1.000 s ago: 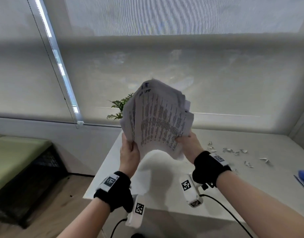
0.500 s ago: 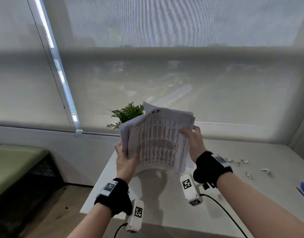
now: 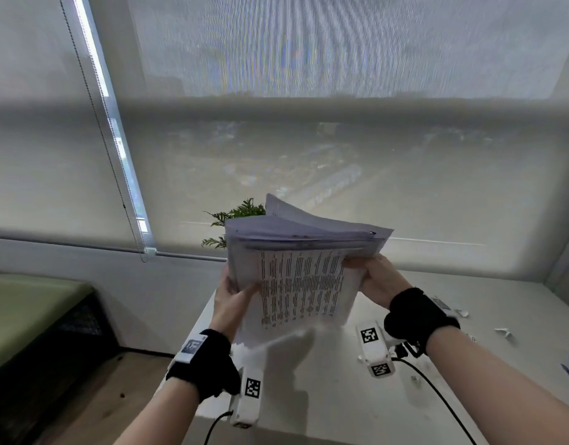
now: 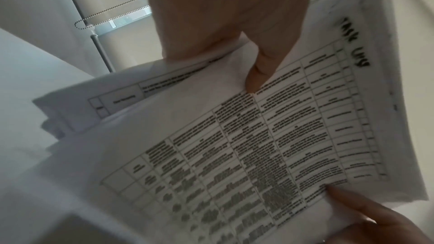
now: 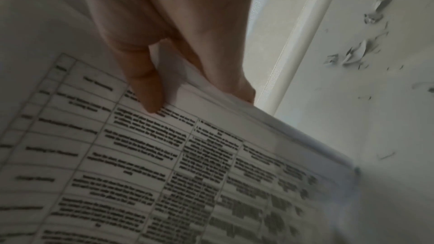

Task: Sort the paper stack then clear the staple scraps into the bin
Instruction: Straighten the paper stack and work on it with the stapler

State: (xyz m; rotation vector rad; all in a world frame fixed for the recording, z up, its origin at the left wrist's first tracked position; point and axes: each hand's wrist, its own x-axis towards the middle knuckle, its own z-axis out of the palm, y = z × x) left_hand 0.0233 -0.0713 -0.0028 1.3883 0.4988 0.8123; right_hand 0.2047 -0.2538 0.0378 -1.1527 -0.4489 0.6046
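White printed sheets fill the centre of the head view: the paper stack (image 3: 297,268) is up in the air above the near left corner of the table (image 3: 341,396), held between both hands. My left hand (image 3: 232,295) grips its left edge, thumb curled over the printed top sheet and fingers wrapped underneath; the left wrist view shows that thumb (image 4: 257,73) pressing on the table of text. My right hand (image 3: 378,281) pinches the right edge the same way, thumb (image 5: 146,88) on the print and the other fingers behind the pile.

I judge this to be the sorting step, squaring the pile: the sheets are not flush, with one corner poking up at the upper middle of the frame and edges fanned along the top. The stack lies tilted, its printed face towards me, its far edge raised and its near edge drooping towards the table; its long axis appears to run away from me, though the curl makes that uncertain.

Next I expect to tap the edges level on the table, keeping both grips firm so nothing slides. Staple scraps (image 3: 504,332) lie untouched at the right of the frame, well apart from the stack; I see no bin
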